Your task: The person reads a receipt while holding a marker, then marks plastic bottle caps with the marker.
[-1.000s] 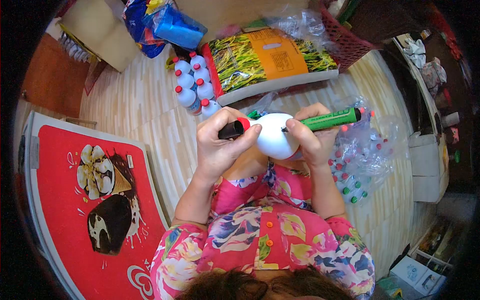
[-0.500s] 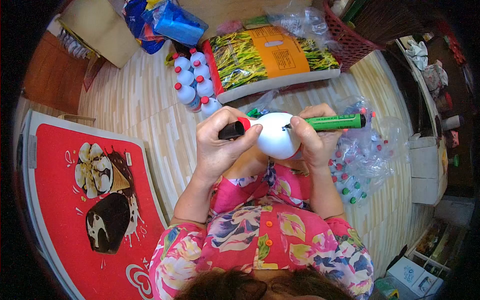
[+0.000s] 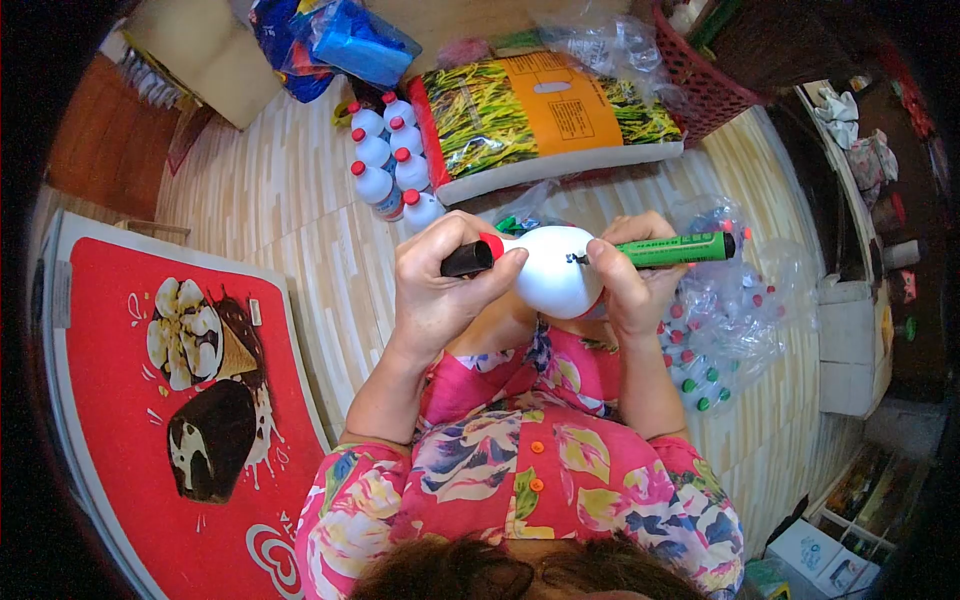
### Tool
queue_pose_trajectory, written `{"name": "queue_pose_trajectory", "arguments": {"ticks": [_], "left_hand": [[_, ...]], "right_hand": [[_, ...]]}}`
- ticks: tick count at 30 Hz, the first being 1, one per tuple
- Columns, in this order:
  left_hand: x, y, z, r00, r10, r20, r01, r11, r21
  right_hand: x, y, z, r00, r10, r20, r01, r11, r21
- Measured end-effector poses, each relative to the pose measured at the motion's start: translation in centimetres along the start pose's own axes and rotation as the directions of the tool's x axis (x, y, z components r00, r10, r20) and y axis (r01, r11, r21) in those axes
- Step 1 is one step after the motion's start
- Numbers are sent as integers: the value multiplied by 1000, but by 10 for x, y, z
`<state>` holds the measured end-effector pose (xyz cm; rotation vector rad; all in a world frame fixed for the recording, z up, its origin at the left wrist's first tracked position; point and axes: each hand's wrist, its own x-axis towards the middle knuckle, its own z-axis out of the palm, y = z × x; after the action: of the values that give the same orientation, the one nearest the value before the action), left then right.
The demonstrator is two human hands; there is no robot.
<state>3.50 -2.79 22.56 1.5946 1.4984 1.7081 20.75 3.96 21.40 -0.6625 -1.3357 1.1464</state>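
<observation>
A white bottle [image 3: 552, 272] lies sideways between my hands above my lap, its red cap [image 3: 492, 246] toward the left. My left hand [image 3: 440, 280] is closed around the neck end and also holds a black marker cap [image 3: 465, 260]. Held in my right hand [image 3: 635, 285] is a green marker [image 3: 680, 248], its tip at the bottle's shoulder. Small dark marks [image 3: 573, 259] show on the white plastic there. My right fingers also rest against the bottle's side; its lower part is mostly hidden.
Several white bottles with red caps [image 3: 373, 183] stand on the floor ahead. Beside them lies a large printed sack [image 3: 545, 110]. Clear plastic bags of small bottles [image 3: 705, 350] sit at the right. A red ice-cream freezer [image 3: 120, 400] is on the left.
The dark marking on the bottle has grown slightly. The marker has shifted and turned a little in my right hand, while my left hand keeps its hold.
</observation>
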Motion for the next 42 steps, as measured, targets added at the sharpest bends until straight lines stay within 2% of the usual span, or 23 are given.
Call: {"name": "queue_pose_trajectory", "arguments": {"ticks": [3,6,9,13,14,15,18,20,21,23,24,25,26,27,28,31,32,36,39,42], "left_hand": [[-1,1,-1,1000,-5,-5,5,1000,11],[-2,-3,-2,1000,-14,-5,14,1000,11],[-2,-7,-1,999,-23,-37,22,999,-44],[4,9,8,996,30,-79,-37,996,-86],[12,15,13,990,59,-128,-65,997,-44],[21,22,16,978,159,-134,-167,985,-49],[51,55,6,897,426,-116,-423,905,51],[65,80,-25,839,544,-33,-508,802,316],[65,84,-35,880,463,-103,-423,865,268],[67,93,-56,929,283,-239,-256,957,136],[68,94,-71,948,256,-188,-193,935,298],[70,82,-84,976,167,-137,-130,960,249],[66,66,-103,989,97,-110,-34,879,476],[63,47,-111,988,107,-109,-26,819,573],[55,24,-118,993,-8,-115,73,819,570],[32,-50,-127,987,-146,-67,147,652,744],[24,-80,-129,970,-225,-97,222,643,733],[1,-174,-132,945,-283,-162,299,552,778],[-12,-239,-138,965,-209,-160,256,595,762],[-16,-256,-125,944,-272,-185,319,615,722]], "right_hand": [[-1,0,4,997,-7,-77,10,999,48],[-1,2,3,999,-44,-26,43,999,-26],[1,3,4,992,-78,-97,74,996,-42],[11,2,-5,958,-60,-279,114,977,181],[14,-6,-4,939,-42,-341,118,971,207],[16,-13,-4,916,-22,-401,124,965,230],[22,-30,-10,889,-80,-450,207,948,241],[21,-33,-21,910,-183,-371,245,961,127],[20,-34,-25,916,-229,-330,266,962,70],[18,-23,-34,932,-163,-324,199,977,79],[18,-16,-38,937,-133,-322,166,983,79],[19,-9,-40,941,-97,-325,135,986,95],[20,-2,-45,948,-71,-309,99,992,75],[20,6,-51,953,-42,-301,61,997,51],[18,14,-59,954,-11,-298,20,1000,25],[17,39,-84,936,41,-349,-67,996,-63],[16,44,-91,929,67,-364,-105,991,-87],[10,61,-106,877,174,-449,-261,955,-141],[1,83,-127,886,165,-433,-272,942,-198],[-9,103,-143,887,150,-436,-283,923,-259]]}}
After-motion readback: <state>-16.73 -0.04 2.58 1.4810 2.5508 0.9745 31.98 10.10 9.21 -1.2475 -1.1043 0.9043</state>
